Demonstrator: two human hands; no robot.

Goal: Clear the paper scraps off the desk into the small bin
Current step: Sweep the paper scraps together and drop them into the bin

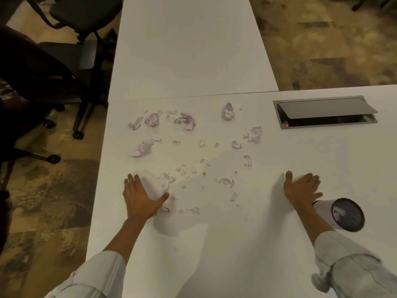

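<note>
Several crumpled pale purple paper scraps (186,121) lie scattered over the middle of the white desk (214,244), from big wads at the back to tiny bits near me. My left hand (140,196) rests flat and open on the desk at the left edge of the scatter, thumb touching small scraps. My right hand (300,189) lies open, palm inward, to the right of the scraps. The small white bin (341,215) with a dark inside stands just right of my right wrist, with a scrap or two inside.
An open grey cable hatch (325,111) with a red light is set in the desk at back right. A second white table (187,46) joins at the back. Black office chairs (64,61) stand on the carpet to the left, past the desk's left edge.
</note>
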